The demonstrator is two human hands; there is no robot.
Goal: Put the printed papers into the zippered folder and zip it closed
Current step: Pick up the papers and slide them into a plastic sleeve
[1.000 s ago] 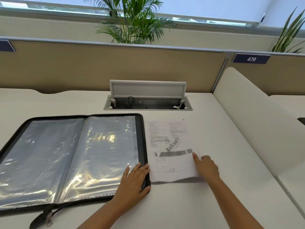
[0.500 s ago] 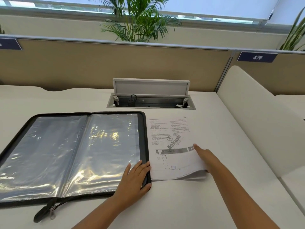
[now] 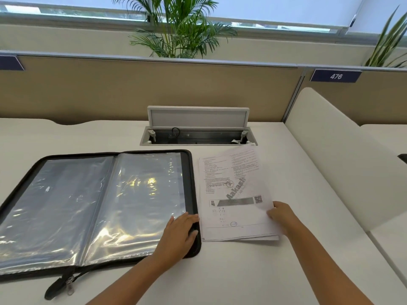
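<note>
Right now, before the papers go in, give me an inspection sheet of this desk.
Surface: white desk, bare in the near right part.
Job's things: zippered folder lies open flat, clear sleeves showing, zip pull hanging off its near edge; printed papers stacked just right of it, top sheets lifted along the right side.
Clutter: nothing seen.
Hands: left hand rests flat on the folder's near right corner; right hand grips the stack's right edge.
Cables: a dark cable inside the open desk cable box.
Surroundings: tan partition, a "476" label, potted palm, window behind.
</note>
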